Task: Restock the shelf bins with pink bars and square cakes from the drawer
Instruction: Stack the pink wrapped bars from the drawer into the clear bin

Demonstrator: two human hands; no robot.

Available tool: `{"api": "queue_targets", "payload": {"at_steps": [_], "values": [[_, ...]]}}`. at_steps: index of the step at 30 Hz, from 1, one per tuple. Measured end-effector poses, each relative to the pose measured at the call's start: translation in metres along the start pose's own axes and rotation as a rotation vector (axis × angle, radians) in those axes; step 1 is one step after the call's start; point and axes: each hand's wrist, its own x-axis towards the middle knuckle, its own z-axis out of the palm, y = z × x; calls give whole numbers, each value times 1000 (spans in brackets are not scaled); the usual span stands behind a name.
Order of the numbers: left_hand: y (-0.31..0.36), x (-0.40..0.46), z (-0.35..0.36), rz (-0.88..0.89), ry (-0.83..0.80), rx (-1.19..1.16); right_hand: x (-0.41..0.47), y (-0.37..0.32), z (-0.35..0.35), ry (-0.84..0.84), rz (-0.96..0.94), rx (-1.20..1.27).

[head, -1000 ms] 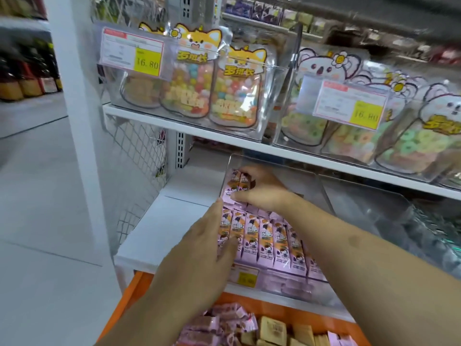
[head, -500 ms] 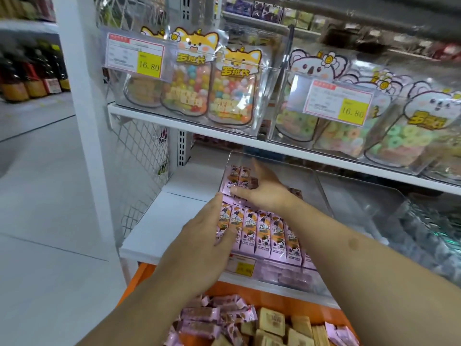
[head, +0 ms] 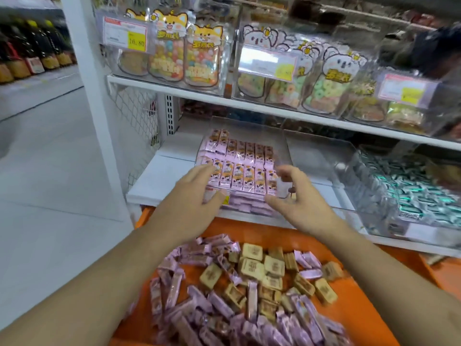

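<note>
Both hands hover empty, fingers loosely spread, at the front of the clear shelf bin (head: 284, 146): left hand (head: 192, 208), right hand (head: 296, 206); pink bars (head: 239, 173) lie in rows inside; more bars and square cakes (head: 252, 267) lie heaped in the orange drawer (head: 349, 318); the wrappers look light and slippery, best pinched across the middle.

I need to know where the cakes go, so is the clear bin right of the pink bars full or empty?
Empty, as far as shows: the clear bin beside the pink bars shows only its bare floor through the walls.
</note>
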Motion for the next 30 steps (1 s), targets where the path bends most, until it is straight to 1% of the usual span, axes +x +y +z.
{"api": "queue_targets", "payload": {"at_steps": [3,5,6,8,10,11,15,17,19,21,23,27,30], "values": [[19,-24,18,-3,-58,-67,-48,29,6,-34,50,31],[23,-38,44,-86,-105,-148,-72,47,17,-70,99,22],[21,-46,61,-146,-149,-185,-81,55,24,-103,133,15],[12,-63,96,-247,-292,-218,-95,67,42,-187,192,0],[-3,-76,128,-302,-422,-177,-101,78,62,-263,215,-21],[-13,-80,140,-326,-453,-148,-101,83,73,-294,225,-26],[-52,-74,169,-392,-474,-117,-90,102,120,-406,246,-38],[-71,-63,181,-401,-460,-83,-79,111,142,-432,277,-47],[-88,-47,193,-395,-429,-104,-64,120,163,-446,300,-35],[-105,-29,208,-370,-412,-91,-44,131,187,-433,315,-47],[-120,-13,223,-337,-416,-17,-24,141,207,-392,339,-87],[-143,16,249,-307,-472,78,1,158,238,-396,293,-144],[-157,26,265,-267,-469,117,8,164,252,-380,242,-192]]}}
